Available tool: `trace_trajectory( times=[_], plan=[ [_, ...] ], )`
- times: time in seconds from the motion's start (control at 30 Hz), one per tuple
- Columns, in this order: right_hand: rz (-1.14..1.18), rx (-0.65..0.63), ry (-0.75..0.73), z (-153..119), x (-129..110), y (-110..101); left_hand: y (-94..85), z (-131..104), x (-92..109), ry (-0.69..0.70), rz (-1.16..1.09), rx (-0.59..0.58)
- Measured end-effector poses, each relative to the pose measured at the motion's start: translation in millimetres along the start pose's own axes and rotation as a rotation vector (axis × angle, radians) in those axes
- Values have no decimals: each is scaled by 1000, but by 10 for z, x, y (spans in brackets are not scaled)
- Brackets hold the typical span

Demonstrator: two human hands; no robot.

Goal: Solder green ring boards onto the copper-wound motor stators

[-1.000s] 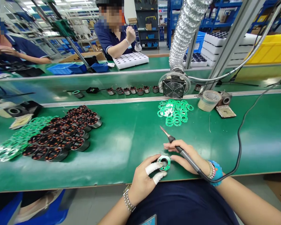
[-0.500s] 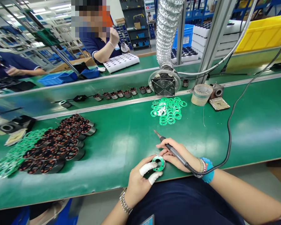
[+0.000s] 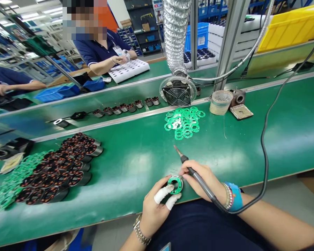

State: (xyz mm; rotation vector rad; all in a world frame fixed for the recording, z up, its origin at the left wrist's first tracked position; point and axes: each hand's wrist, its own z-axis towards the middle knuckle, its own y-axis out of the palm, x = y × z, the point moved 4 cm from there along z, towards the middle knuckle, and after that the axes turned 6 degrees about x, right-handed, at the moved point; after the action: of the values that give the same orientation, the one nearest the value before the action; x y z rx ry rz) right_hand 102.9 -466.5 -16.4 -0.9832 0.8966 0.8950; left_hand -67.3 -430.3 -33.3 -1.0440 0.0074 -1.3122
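Note:
Near the front edge of the green bench, my left hand (image 3: 157,204), with white covers on two fingers, grips a round motor part topped by a green ring board (image 3: 176,184). My right hand (image 3: 201,176) holds a soldering iron (image 3: 199,177), its tip pointing up and left over the bench, away from the board. The thumb and a fingertip of my right hand are close to the part's right rim; whether they touch it is too small to tell. Loose green ring boards (image 3: 185,122) lie in a pile beyond the iron's tip.
Copper-wound motor parts (image 3: 60,170) stand at left beside more green boards (image 3: 15,181). A fan (image 3: 176,94) under a foil duct, a tub (image 3: 221,102) and a sponge tray (image 3: 241,112) stand behind. The iron's cable (image 3: 267,139) loops at right. Two people sit opposite.
My right fingers have drawn together near the rim of the part, and the iron is slightly more steeply angled. The view has shifted a little. The person opposite has lowered a raised hand.

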Motion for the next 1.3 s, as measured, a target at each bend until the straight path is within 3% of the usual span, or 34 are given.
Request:
trace_trajectory(
  times=[0.27,0.5,0.63,0.73,0.97,1.1,1.3],
  plan=[
    [-6,-67,-10,-147,-17,-2,1,-14,1,-9,39,8],
    [-68,-157,-169,-155,-42,-11,-13,50,48,52,35,45],
    [-42,-124,-104,-135,-53,-26,-2,90,85,14,-1,49],
    [-67,-144,-154,-128,-79,33,-2,76,77,-29,-51,39],
    [-128,-234,-173,-49,-81,97,-118,4,-209,-467,-381,-190],
    [-146,-219,-146,-53,-74,87,-151,98,-262,-601,-490,-182],
    [-159,-212,-169,-63,-95,75,24,215,-203,-927,-888,-233]
  ],
)
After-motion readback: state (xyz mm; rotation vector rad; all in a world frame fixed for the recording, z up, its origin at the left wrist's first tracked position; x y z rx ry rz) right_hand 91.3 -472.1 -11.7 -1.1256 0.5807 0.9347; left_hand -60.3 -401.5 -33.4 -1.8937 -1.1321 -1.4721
